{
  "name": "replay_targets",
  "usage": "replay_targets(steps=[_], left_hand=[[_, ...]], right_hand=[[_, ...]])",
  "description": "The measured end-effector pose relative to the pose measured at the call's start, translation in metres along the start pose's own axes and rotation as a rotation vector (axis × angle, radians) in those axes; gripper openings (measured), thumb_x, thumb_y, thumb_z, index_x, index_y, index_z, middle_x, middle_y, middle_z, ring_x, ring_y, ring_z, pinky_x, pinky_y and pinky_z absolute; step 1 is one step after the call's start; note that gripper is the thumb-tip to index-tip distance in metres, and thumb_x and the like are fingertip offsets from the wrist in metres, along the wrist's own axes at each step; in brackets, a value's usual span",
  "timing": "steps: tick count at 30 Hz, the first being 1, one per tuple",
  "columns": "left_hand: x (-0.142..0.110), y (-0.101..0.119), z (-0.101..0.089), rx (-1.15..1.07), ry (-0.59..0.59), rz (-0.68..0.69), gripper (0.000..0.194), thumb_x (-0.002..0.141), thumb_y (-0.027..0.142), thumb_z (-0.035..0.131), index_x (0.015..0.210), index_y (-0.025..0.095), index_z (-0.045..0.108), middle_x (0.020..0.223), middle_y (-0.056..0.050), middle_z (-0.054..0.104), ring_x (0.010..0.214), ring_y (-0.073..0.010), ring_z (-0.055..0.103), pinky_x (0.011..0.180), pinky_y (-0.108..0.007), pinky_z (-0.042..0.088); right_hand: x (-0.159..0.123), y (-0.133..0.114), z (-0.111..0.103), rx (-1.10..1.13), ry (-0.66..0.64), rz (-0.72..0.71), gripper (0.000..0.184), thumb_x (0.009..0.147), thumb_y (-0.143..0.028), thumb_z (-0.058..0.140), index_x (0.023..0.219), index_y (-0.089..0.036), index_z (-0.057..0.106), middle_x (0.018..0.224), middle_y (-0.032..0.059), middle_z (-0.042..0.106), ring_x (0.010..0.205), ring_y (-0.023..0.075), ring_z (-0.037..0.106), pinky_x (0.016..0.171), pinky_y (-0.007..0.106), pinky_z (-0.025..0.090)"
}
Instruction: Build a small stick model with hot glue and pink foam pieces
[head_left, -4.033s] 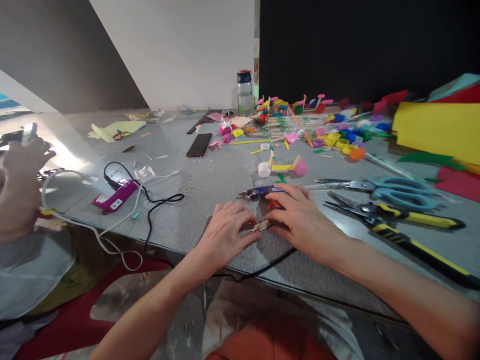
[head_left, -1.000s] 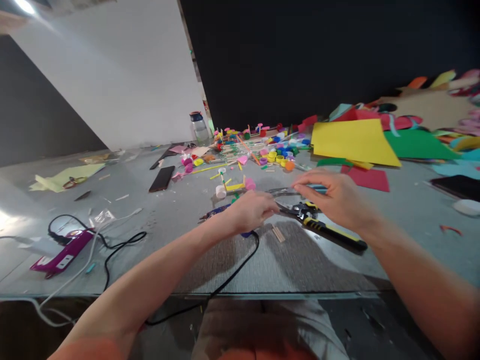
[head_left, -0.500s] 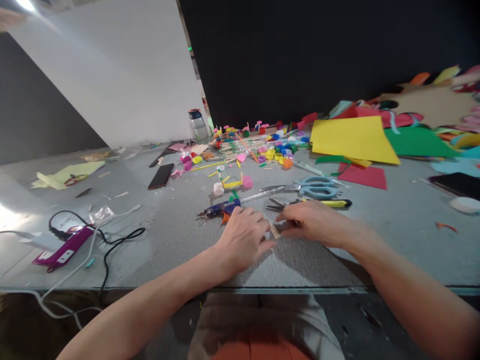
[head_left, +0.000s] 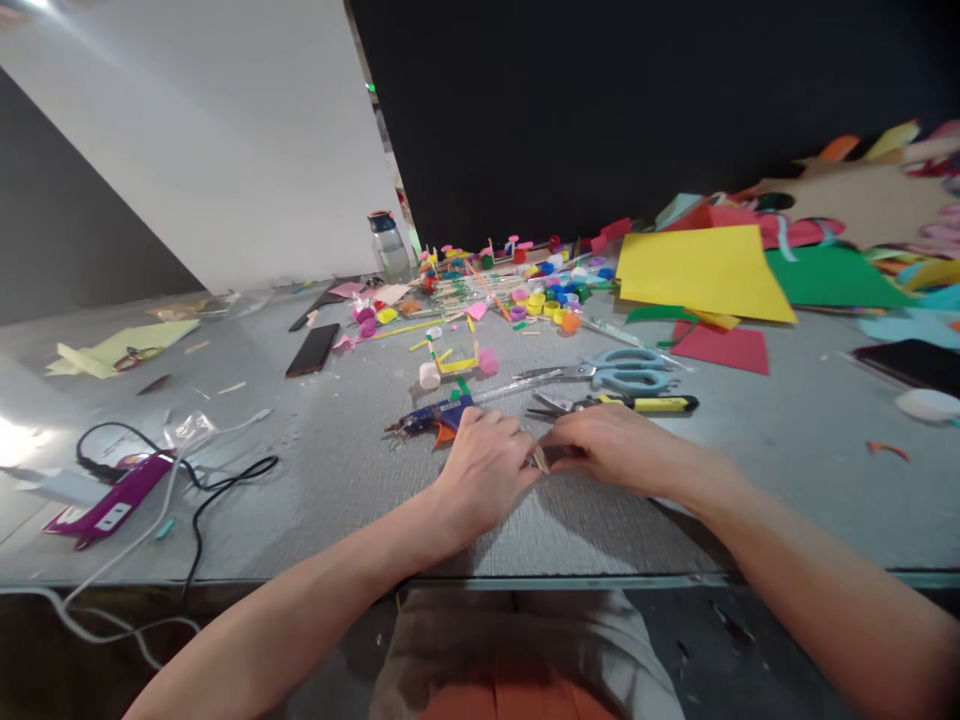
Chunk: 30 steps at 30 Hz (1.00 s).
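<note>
A few short wooden sticks [head_left: 541,459] stand out between my two hands, low over the table. My left hand [head_left: 486,468] is curled, its thumb and fingers closed on them from the left. From the right, the bent fingertips of my right hand [head_left: 611,445] meet the same sticks; their grip is partly hidden. Just beyond my left hand lies a blue hot glue gun [head_left: 435,415] with an orange trigger. Pliers [head_left: 556,403] and a yellow utility knife [head_left: 664,404] lie right behind my right hand, and blue-handled scissors [head_left: 626,371] lie farther back.
A small frame of sticks and bottle caps [head_left: 457,365] stands behind the glue gun. Loose caps [head_left: 551,305] and sticks are scattered at the back. Coloured paper [head_left: 697,270] is piled right. A phone [head_left: 313,350], purple power strip [head_left: 112,500] and cables [head_left: 199,515] lie left.
My right hand has moved left, closing the gap to my left hand at the sticks. The whole view has shifted slightly.
</note>
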<state>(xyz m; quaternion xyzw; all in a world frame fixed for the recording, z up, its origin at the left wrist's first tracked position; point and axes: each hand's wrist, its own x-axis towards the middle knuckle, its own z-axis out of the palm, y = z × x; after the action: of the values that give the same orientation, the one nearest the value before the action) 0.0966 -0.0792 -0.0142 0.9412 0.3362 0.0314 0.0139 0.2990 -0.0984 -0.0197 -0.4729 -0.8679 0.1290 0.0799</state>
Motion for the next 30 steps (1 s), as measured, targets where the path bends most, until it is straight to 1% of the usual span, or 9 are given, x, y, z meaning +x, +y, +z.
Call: replay_targets(steps=[10,13,15,17,19,22,25,28,30], left_hand=[[0.006,-0.002,0.006,-0.081,0.026,0.012,0.014,0.093,0.03,0.066,0.091,0.019,0.072,0.092,-0.004,0.071,0.094,-0.0248,0.061,0.08,-0.04,0.032],[0.005,-0.008,0.007,-0.093,0.049,0.019,0.022,0.09,0.039,0.07,0.096,0.019,0.071,0.095,-0.005,0.072,0.096,-0.0256,0.062,0.08,-0.039,0.032],[0.003,-0.012,0.004,-0.106,0.054,0.018,0.029,0.088,0.045,0.072,0.1,0.019,0.071,0.097,-0.005,0.072,0.097,-0.0261,0.062,0.081,-0.039,0.033],[-0.002,-0.017,-0.001,-0.11,0.062,0.01,0.029,0.088,0.043,0.073,0.102,0.019,0.07,0.1,-0.005,0.072,0.098,-0.0262,0.062,0.083,-0.04,0.034],[-0.009,-0.021,-0.007,-0.106,0.093,-0.012,0.023,0.09,0.037,0.072,0.103,0.019,0.07,0.103,-0.005,0.072,0.101,-0.0254,0.062,0.086,-0.04,0.034],[-0.022,-0.027,-0.017,-0.118,0.188,-0.029,0.013,0.097,0.03,0.063,0.099,0.02,0.07,0.1,-0.003,0.07,0.1,-0.0218,0.061,0.089,-0.039,0.034],[-0.037,-0.034,-0.021,-0.118,0.304,-0.002,0.019,0.1,0.029,0.056,0.089,0.021,0.07,0.093,0.0,0.069,0.093,-0.019,0.06,0.087,-0.037,0.034],[-0.053,-0.042,-0.019,-0.084,0.439,-0.002,0.017,0.099,0.028,0.058,0.087,0.022,0.069,0.091,0.001,0.069,0.091,-0.0187,0.06,0.085,-0.037,0.034],[-0.065,-0.048,-0.016,-0.049,0.512,-0.032,0.014,0.098,0.027,0.06,0.088,0.021,0.068,0.091,0.0,0.069,0.091,-0.0198,0.06,0.084,-0.037,0.035]], right_hand=[[0.001,-0.002,0.002,-0.026,0.006,0.011,0.01,0.088,-0.019,0.067,0.09,-0.023,0.077,0.09,0.0028,0.078,0.085,0.0228,0.071,0.067,0.03,0.038],[0.0,-0.002,-0.001,-0.027,-0.002,0.016,0.01,0.088,-0.02,0.068,0.091,-0.024,0.076,0.091,0.0031,0.078,0.086,0.0233,0.071,0.068,0.03,0.038],[-0.002,-0.001,-0.002,-0.03,0.011,0.022,0.014,0.089,-0.02,0.067,0.098,-0.024,0.077,0.094,0.0037,0.078,0.088,0.0238,0.071,0.07,0.031,0.04],[-0.003,0.001,-0.004,-0.039,0.051,0.033,0.018,0.091,-0.021,0.065,0.105,-0.024,0.076,0.1,0.005,0.078,0.092,0.024,0.071,0.073,0.031,0.042],[-0.005,0.004,-0.007,-0.047,0.113,0.042,0.018,0.095,-0.021,0.061,0.105,-0.022,0.076,0.103,0.0051,0.078,0.094,0.0232,0.07,0.076,0.031,0.042],[-0.008,0.009,-0.011,-0.085,0.252,0.094,0.021,0.099,-0.025,0.056,0.087,-0.02,0.073,0.087,0.004,0.076,0.083,0.0214,0.068,0.07,0.031,0.04],[-0.011,0.016,-0.014,-0.089,0.451,0.202,0.033,0.101,-0.035,0.053,0.074,-0.02,0.066,0.073,0.0037,0.069,0.07,0.0199,0.062,0.063,0.031,0.036],[-0.013,0.025,-0.019,0.024,0.682,0.303,0.023,0.098,-0.031,0.055,0.08,-0.02,0.065,0.075,0.003,0.07,0.068,0.018,0.061,0.063,0.029,0.038],[-0.018,0.029,-0.025,0.064,0.78,0.364,0.018,0.095,-0.031,0.057,0.082,-0.021,0.063,0.074,0.0022,0.069,0.066,0.0169,0.06,0.063,0.029,0.039]])
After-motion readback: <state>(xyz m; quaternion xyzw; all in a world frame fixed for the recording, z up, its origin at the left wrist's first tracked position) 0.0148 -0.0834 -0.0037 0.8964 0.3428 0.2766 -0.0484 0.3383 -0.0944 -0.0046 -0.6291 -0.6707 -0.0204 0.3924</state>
